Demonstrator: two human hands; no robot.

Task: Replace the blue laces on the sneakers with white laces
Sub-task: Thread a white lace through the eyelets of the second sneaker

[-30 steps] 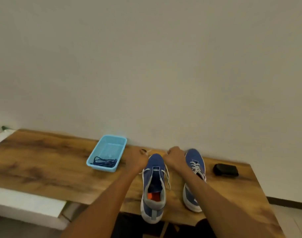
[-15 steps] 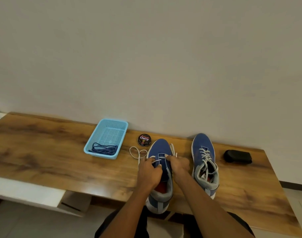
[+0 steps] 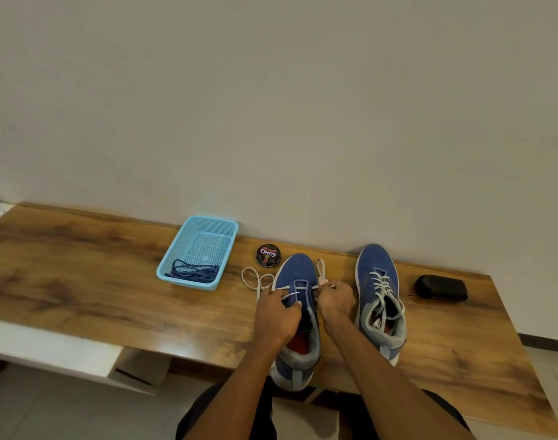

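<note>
Both hands, left hand (image 3: 277, 312) and right hand (image 3: 334, 299), pinch the white lace (image 3: 258, 281).

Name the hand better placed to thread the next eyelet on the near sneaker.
Probably the left hand: it pinches the white lace tip over the near sneaker tongue, while the right hand holds the other end aside.

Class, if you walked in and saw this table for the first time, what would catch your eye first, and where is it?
First, the two hands, left hand and right hand, pinching a white lace at the near sneaker in the middle. Beside it, the right sneaker is already laced white. To the left, the blue laces lie in a light blue basket.
</note>
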